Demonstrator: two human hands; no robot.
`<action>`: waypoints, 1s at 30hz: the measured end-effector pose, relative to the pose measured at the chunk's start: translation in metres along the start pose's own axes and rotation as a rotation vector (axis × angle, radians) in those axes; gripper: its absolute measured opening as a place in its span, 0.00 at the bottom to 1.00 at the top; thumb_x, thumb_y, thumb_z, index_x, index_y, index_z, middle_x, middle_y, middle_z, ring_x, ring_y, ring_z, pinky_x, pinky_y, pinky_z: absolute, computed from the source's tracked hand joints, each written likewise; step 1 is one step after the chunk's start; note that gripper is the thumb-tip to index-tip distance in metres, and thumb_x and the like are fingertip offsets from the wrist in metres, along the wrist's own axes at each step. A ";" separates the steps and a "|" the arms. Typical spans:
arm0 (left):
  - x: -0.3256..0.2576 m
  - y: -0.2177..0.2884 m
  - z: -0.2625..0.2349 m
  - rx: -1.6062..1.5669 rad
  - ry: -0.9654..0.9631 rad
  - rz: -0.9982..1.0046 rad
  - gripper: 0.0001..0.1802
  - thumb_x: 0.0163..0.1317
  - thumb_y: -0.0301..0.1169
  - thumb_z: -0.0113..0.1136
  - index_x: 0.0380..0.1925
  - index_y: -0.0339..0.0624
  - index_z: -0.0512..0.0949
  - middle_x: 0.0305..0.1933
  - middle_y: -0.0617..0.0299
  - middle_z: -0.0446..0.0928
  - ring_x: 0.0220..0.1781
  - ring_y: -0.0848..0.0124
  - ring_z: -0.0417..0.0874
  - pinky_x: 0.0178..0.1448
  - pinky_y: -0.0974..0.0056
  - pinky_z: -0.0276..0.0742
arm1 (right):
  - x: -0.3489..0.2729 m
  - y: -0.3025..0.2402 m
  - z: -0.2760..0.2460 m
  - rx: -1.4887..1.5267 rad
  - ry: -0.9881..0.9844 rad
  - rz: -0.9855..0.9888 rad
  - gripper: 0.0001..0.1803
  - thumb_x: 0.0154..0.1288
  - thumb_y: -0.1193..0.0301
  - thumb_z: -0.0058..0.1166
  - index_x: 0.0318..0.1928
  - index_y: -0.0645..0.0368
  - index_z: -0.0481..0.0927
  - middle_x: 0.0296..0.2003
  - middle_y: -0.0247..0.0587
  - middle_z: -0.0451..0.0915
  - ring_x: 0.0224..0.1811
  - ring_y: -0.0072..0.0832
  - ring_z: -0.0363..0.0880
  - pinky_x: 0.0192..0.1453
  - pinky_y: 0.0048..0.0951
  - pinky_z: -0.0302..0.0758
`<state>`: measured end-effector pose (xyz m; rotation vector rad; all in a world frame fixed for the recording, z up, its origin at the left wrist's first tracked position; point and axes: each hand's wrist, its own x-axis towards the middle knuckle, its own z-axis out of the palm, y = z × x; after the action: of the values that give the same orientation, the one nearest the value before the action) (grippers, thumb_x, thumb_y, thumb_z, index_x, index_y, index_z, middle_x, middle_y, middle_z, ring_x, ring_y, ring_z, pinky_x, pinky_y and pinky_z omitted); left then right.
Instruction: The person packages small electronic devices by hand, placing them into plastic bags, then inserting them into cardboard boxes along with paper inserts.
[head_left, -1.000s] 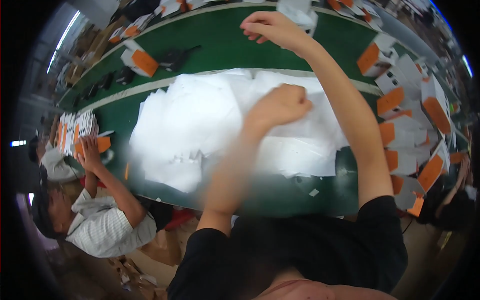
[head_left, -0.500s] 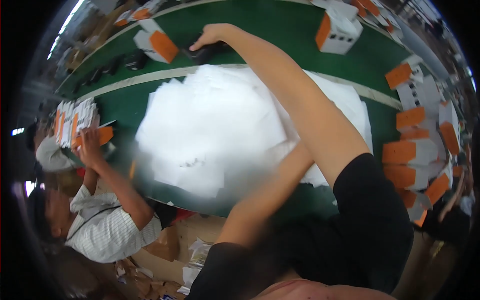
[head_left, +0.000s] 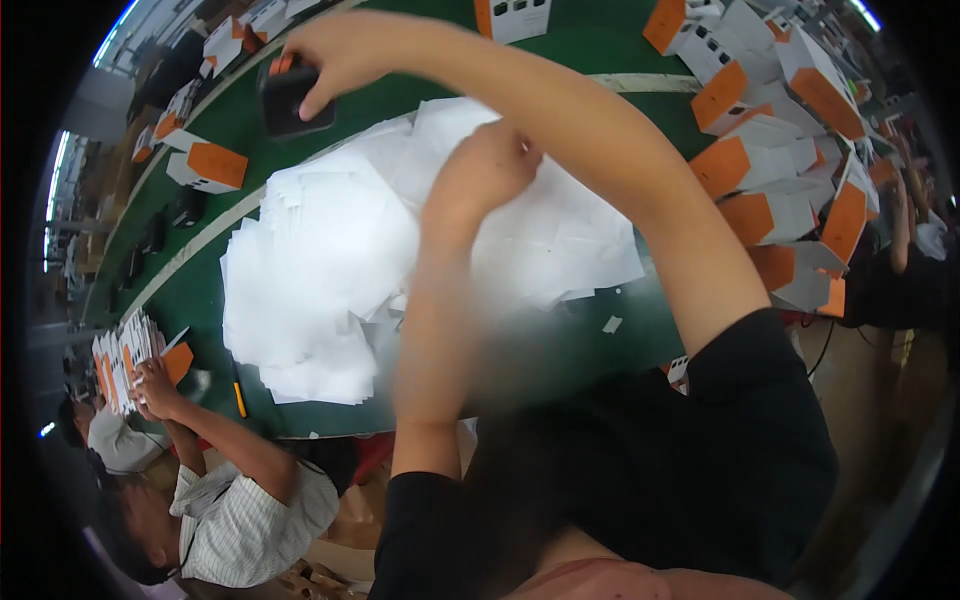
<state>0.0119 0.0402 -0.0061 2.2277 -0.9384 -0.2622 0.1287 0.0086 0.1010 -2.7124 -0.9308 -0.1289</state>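
Note:
My right hand [head_left: 335, 62], reached across to the far left, is closed round a black box-shaped device [head_left: 290, 98] with a small orange part at its top. A loose pile of thin white sheets [head_left: 330, 235] spreads over the green table below it. Over the right part of this pile my left hand [head_left: 485, 165] is curled into a fist, near my right forearm. Whatever its fingers hold, if anything, is too small or hidden to make out.
Orange and white cartons [head_left: 745, 165] crowd the right side. Another carton [head_left: 208, 167] and several black devices [head_left: 187, 206] line the far-left strip. A yellow cutter-like tool [head_left: 239, 398] lies at left. Beside the table, a co-worker [head_left: 235, 500] handles flat cartons [head_left: 128, 358].
The view has turned, shifting the scene. My right hand has lifted the black device off the green strip. My left hand, hidden behind my right forearm before, now shows above the sheets.

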 end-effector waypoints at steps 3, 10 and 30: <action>0.006 0.020 -0.015 -0.013 -0.026 -0.016 0.16 0.65 0.37 0.61 0.49 0.41 0.82 0.43 0.50 0.85 0.43 0.51 0.86 0.52 0.54 0.80 | -0.110 0.011 -0.051 1.331 0.485 0.114 0.19 0.68 0.65 0.67 0.54 0.62 0.81 0.48 0.40 0.85 0.49 0.26 0.83 0.55 0.27 0.78; 0.015 0.042 -0.035 -1.051 0.667 0.170 0.33 0.66 0.45 0.68 0.61 0.34 0.72 0.54 0.55 0.80 0.56 0.63 0.81 0.60 0.65 0.77 | -0.237 0.048 -0.035 1.368 0.783 0.346 0.35 0.65 0.56 0.69 0.63 0.66 0.74 0.53 0.42 0.81 0.53 0.29 0.80 0.59 0.29 0.75; 0.001 0.045 -0.033 -1.089 0.495 0.002 0.24 0.72 0.46 0.62 0.57 0.39 0.77 0.55 0.59 0.80 0.52 0.71 0.81 0.54 0.64 0.78 | -0.225 0.022 -0.037 0.894 0.661 0.336 0.37 0.58 0.53 0.72 0.59 0.67 0.77 0.47 0.44 0.83 0.48 0.28 0.82 0.49 0.27 0.81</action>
<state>0.0019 0.0347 0.0483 1.1852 -0.3566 -0.1464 -0.0357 -0.1512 0.0928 -1.7571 -0.2229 -0.3973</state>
